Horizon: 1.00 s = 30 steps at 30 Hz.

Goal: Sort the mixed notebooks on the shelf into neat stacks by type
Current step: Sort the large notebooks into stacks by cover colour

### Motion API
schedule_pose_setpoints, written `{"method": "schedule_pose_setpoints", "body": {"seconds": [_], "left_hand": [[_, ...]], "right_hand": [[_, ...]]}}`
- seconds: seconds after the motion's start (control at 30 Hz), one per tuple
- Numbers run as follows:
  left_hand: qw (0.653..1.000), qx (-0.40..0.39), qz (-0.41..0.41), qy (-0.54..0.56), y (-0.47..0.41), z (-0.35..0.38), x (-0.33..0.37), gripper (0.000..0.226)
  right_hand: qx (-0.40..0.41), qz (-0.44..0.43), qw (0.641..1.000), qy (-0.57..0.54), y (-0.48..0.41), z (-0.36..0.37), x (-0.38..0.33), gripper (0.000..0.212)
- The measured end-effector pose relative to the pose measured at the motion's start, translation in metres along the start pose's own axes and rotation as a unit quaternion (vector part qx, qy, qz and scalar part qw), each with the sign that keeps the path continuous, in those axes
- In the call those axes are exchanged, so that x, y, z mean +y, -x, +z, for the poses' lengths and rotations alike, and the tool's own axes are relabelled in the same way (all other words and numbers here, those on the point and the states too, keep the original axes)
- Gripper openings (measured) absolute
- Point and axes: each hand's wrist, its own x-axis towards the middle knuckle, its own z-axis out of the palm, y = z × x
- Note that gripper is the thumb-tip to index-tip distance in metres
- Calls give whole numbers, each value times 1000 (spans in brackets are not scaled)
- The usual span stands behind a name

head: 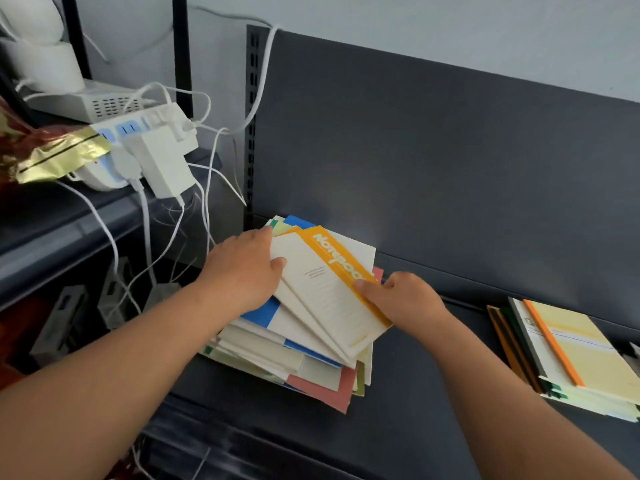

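1. Head view: a mixed pile [311, 372] of notebooks lies on the dark shelf [415, 417], near its left end and close to the back panel [450, 168].
2. On the pile, several cream notebooks [294, 306] are fanned out. The top notebook [322, 292] carries an orange band.
3. The left hand [242, 275] grips the cream notebooks at their left edge, thumb on top.
4. The right hand [405, 299] pinches the top notebook at its orange band, thumb on the cover.
5. A neater stack [575, 362] lies well apart at the shelf's right end, with a yellow notebook on top.
6. A power strip [149, 147] with white cables [204, 202] sits left of the shelf.
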Motion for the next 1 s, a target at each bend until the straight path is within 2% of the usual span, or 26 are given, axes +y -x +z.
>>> {"method": "schedule_pose_setpoints", "body": {"seconds": [0.07,0.13,0.33,0.43,0.53,0.6,0.67,0.73,0.77,1.0], "left_hand": [[999,24,-20,12,-3,0,-1,65],[998,37,-49,3,-3,0,0,70],[998,20,-21,-47,3,4,12,61],[998,-13,34,44,-2,10,16,66],[982,-53,92,153,-1,5,20,73],[989,-22,78,127,-6,5,16,75],[999,8,37,30,-8,6,11,62],[999,-38,22,-19,-3,4,15,44],[998,-58,30,-16,0,5,18,43],[987,-129,93,5,11,12,32,59]], "right_hand": [[18,26,1000,4,3,0,4,48],[34,50,998,-27,6,1,8,47],[-37,91,987,-130,9,5,11,46],[-71,80,979,-174,9,6,14,43],[-87,100,962,-237,8,4,20,41],[-93,117,949,-279,7,3,24,42],[-99,121,942,-298,6,5,25,42],[-107,124,932,-323,5,8,25,41],[-110,126,927,-335,5,10,24,41],[-113,143,890,-419,7,14,24,37]]}}
